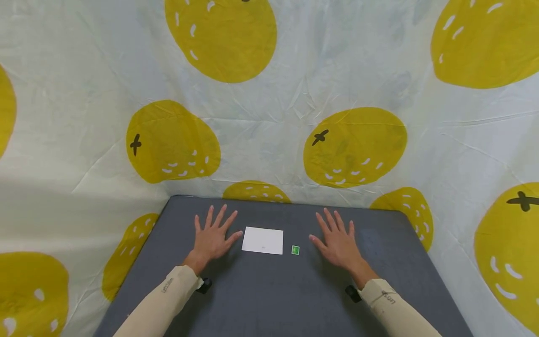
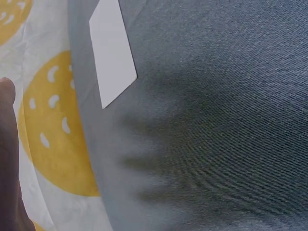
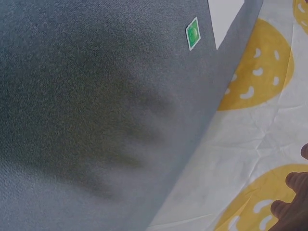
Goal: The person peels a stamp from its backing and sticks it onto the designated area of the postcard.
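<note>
A white rectangular paper, like an envelope or card [image 1: 263, 240], lies flat on the dark grey surface between the two hands, with a small faint mark near its lower edge. To its right lies a small green stamp [image 1: 295, 250] with a white border. My left hand [image 1: 212, 241] hovers left of the white paper, fingers spread, holding nothing; its thumb tip is close to the paper's left edge. Fingers spread too, my right hand [image 1: 338, 243] is above the surface to the right of the stamp. In the right wrist view, the stamp [image 3: 193, 33] shows beside the paper's corner [image 3: 222, 21].
The dark grey table [image 1: 261, 299] reaches back to a white cloth [image 1: 269, 154] printed with large yellow fruits, which hangs behind it and on both sides. Both forearms wear cream sleeves, with a small black device [image 1: 204, 285] at the left wrist and another black device [image 1: 353, 294] at the right.
</note>
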`<state>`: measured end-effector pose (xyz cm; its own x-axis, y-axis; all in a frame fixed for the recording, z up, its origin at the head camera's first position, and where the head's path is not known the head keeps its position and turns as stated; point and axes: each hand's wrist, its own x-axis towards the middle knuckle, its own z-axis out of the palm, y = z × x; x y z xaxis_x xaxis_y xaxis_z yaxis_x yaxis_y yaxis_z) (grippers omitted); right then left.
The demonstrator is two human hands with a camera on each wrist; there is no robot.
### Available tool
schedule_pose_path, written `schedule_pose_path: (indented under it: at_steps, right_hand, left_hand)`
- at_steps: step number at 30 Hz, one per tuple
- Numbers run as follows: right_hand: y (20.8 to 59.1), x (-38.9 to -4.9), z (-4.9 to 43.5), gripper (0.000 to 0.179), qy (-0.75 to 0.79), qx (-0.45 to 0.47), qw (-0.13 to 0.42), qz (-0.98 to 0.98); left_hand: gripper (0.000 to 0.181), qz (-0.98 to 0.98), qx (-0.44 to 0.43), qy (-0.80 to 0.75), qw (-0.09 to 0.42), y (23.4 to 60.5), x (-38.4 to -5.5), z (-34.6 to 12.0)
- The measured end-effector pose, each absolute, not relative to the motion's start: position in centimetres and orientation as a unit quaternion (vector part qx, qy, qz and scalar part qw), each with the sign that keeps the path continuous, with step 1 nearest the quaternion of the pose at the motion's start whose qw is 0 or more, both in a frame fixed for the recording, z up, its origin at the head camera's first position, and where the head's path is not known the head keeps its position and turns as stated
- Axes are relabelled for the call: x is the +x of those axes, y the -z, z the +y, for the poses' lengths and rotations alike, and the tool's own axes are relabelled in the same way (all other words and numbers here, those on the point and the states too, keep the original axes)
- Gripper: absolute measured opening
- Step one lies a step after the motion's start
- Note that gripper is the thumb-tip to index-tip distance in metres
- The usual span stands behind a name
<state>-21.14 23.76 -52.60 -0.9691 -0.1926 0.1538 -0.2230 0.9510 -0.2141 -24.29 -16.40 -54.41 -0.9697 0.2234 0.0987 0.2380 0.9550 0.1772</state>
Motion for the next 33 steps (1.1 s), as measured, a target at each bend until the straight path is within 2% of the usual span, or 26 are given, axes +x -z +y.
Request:
schedule_pose_path:
  at_steps: [4,11,33]
  right_hand:
    - [52.8,-21.2,23.6,0.078,-0.122,0.105,0.067,-0.985]
    - [53.0,-21.0,23.2,0.078,-0.13,0.112,0.069,-0.983]
    - [54.3,-20.4,23.1,0.076,-0.14,0.113,0.076,-0.981]
  left_hand:
    - [0.076,-0.988,-0.114,0.097,0.026,54.6,-24.2,-16.5]
    - [0.075,-0.987,-0.115,0.104,0.037,55.0,-24.3,-16.7]
    - [0.073,-0.987,-0.108,0.114,0.022,56.4,-23.8,-16.3]
